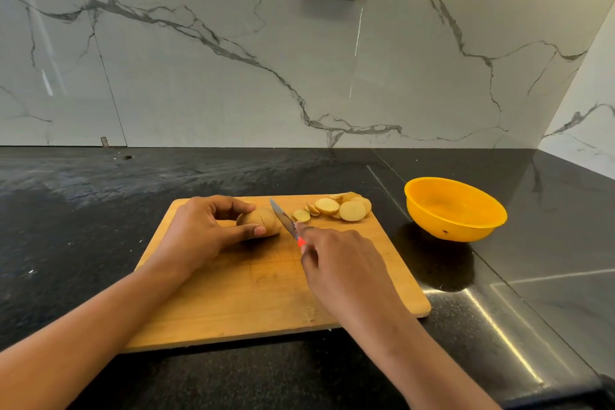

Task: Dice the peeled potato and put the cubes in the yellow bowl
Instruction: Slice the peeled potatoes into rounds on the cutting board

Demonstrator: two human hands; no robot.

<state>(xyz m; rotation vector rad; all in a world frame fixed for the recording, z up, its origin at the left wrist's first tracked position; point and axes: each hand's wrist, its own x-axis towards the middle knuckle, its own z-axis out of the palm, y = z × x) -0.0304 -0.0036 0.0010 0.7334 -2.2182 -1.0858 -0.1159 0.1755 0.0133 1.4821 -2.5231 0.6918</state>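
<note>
Wooden board (pixel 253 293), left grip (pixel 199 230) curled round potato (pixel 261 220), right grip (pixel 342 263) clasping knife (pixel 284 220), slices (pixel 336 208) beyond blade, yellow bowl (pixel 446 230) nearby

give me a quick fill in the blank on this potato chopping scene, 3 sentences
1. The knife in the right hand has a ____ handle.
2. The yellow bowl stands to the ____ of the cutting board.
3. The left hand holds the potato and the slices lie on the board, so the bowl is ____.

Missing words: red; right; empty
</note>
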